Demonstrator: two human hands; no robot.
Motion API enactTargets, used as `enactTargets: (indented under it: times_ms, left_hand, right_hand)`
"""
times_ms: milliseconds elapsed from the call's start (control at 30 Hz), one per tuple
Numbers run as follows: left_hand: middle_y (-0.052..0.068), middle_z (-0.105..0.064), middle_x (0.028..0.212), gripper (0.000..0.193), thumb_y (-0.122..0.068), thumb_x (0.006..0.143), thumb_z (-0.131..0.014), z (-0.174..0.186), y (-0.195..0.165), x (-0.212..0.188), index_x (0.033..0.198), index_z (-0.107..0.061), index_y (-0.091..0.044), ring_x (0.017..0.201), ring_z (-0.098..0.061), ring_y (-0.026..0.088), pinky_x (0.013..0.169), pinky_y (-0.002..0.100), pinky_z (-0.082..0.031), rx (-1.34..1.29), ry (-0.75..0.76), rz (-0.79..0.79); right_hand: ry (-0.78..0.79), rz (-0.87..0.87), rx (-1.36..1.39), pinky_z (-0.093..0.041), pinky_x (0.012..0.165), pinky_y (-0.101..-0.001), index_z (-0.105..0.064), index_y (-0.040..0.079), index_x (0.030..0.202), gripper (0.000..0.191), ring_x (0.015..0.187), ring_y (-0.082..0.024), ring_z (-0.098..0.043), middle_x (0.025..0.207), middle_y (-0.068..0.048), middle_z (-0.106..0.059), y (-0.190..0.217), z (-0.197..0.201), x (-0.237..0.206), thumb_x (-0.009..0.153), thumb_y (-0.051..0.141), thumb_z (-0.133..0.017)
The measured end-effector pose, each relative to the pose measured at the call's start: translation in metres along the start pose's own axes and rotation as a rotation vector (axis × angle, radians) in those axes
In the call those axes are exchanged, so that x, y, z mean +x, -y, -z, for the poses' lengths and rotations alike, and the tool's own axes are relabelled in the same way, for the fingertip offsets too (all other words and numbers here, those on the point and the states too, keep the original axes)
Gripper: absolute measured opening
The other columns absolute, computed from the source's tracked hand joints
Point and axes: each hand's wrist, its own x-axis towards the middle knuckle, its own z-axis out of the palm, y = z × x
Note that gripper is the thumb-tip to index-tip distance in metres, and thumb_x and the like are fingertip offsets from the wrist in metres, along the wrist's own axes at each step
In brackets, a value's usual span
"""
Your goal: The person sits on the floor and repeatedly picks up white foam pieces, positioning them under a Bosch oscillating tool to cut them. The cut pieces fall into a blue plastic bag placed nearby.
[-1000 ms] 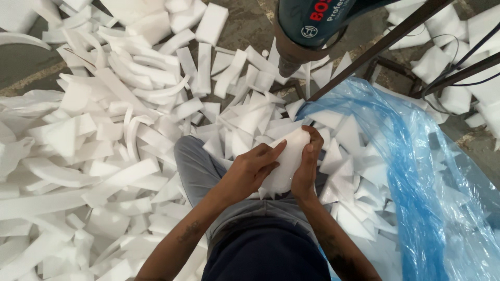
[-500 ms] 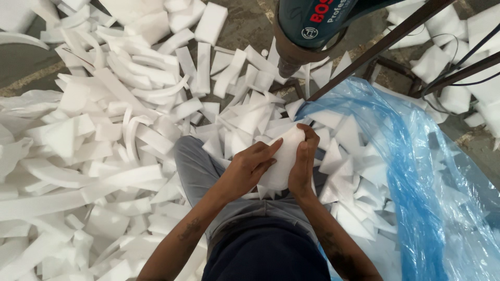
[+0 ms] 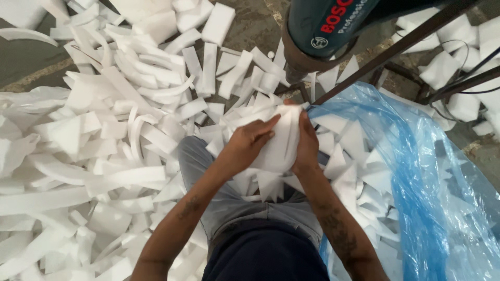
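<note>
White foam offcuts [image 3: 104, 135] litter the floor at left, then the left hand [image 3: 247, 145] and right hand [image 3: 304, 148] together clasp a white foam piece [image 3: 281, 143] above the lap, under a mounted power tool [image 3: 323, 31], beside a blue plastic bag [image 3: 416, 182] of scraps.

power tool [image 3: 328, 31] top cut off | right fingers [image 3: 307, 148] behind foam piece [image 3: 278, 148]
</note>
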Motion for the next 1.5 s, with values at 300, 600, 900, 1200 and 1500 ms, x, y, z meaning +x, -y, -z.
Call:
enactTargets:
  times_ms: [300, 600, 900, 1200, 1500]
  left_hand:
    - [0.016, -0.063, 0.089, 0.043, -0.009, 0.102, -0.063, 0.045, -0.023, 0.056, 0.144, -0.058, -0.006, 0.077, -0.062, 0.021, 0.075, 0.034, -0.051, 0.071, -0.086, -0.073]
    - [0.020, -0.065, 0.106, 0.048, -0.003, 0.098, -0.064, 0.015, -0.013, 0.040, 0.146, -0.057, -0.006, 0.081, -0.067, 0.033, 0.069, 0.041, -0.054, 0.338, -0.189, -0.277]
    - [0.012, -0.066, 0.104, 0.053, -0.003, 0.094, -0.068, -0.030, 0.007, -0.050, 0.145, -0.056, -0.008, 0.081, -0.069, 0.029, 0.069, 0.039, -0.057, 0.344, -0.059, -0.256]
    - [0.014, -0.069, 0.101, 0.053, -0.018, 0.099, -0.068, -0.027, 0.056, -0.040, 0.149, -0.054, -0.004, 0.089, -0.066, 0.018, 0.077, 0.034, -0.054, -0.059, -0.177, 0.286]
    - [0.010, -0.073, 0.104, 0.057, -0.022, 0.093, -0.071, -0.050, 0.101, -0.058, 0.143, -0.053, -0.001, 0.090, -0.068, 0.016, 0.077, 0.029, -0.056, -0.220, -0.195, 0.438]
  right_hand:
    - [0.234, 0.179, 0.025, -0.050, 0.104, -0.0337, -0.053, 0.005, 0.145, 0.043, 0.117, -0.016, -0.061, 0.132, -0.006, -0.062, 0.008, -0.002, 0.083, 0.113, 0.032, -0.047]
    - [0.115, 0.322, -0.227, -0.040, 0.113, -0.0365, -0.048, 0.002, 0.143, 0.039, 0.129, -0.020, -0.053, 0.139, -0.008, -0.055, -0.005, 0.023, 0.076, 0.113, 0.025, -0.035]
    - [-0.056, 0.402, -0.477, -0.029, 0.121, -0.0341, -0.042, 0.005, 0.146, 0.043, 0.139, -0.022, -0.040, 0.147, -0.009, -0.044, -0.044, 0.022, -0.039, 0.112, 0.027, -0.027]
    - [0.064, 0.024, 0.535, -0.046, 0.100, -0.0410, -0.058, 0.001, 0.139, 0.051, 0.114, -0.024, -0.056, 0.119, -0.013, -0.065, -0.033, 0.057, -0.024, 0.101, 0.035, -0.052]
    - [-0.117, -0.340, -0.232, -0.048, 0.101, -0.0466, -0.048, 0.011, 0.146, 0.054, 0.120, -0.026, -0.057, 0.136, -0.013, -0.058, -0.091, 0.112, -0.083, 0.093, 0.021, -0.055]
